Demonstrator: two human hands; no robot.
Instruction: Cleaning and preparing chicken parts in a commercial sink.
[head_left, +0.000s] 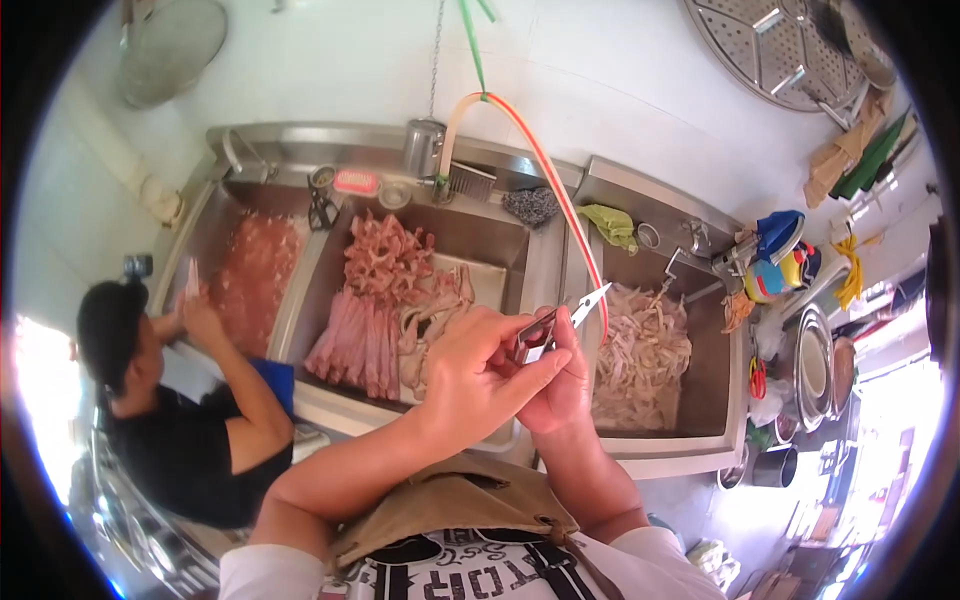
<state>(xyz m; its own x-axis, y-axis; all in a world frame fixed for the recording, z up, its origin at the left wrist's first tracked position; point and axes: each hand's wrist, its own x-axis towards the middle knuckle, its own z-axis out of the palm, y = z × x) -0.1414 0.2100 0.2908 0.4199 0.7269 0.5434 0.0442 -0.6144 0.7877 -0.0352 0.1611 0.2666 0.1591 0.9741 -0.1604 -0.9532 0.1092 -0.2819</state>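
Observation:
My left hand (469, 375) and my right hand (559, 382) meet in front of my chest, both on a small folding multi-tool (534, 337) with a dark reddish handle. A pointed silver blade or jaw (592, 304) sticks out past my right fingers, towards the upper right. Below the hands, the middle sink basin holds pink meat strips (364, 341), a heap of reddish meat pieces (386, 255) and pale pieces (442, 300) on a metal tray (487, 281). In the right basin lies a pile of pale strips (645, 360).
A co-worker (180, 405) sits at the left basin of reddish water (255, 277). A red-striped hose (540, 150) arches over the sinks. A steel mug (424, 146), a scouring pad (531, 206) and a green cloth (609, 226) stand along the back ledge.

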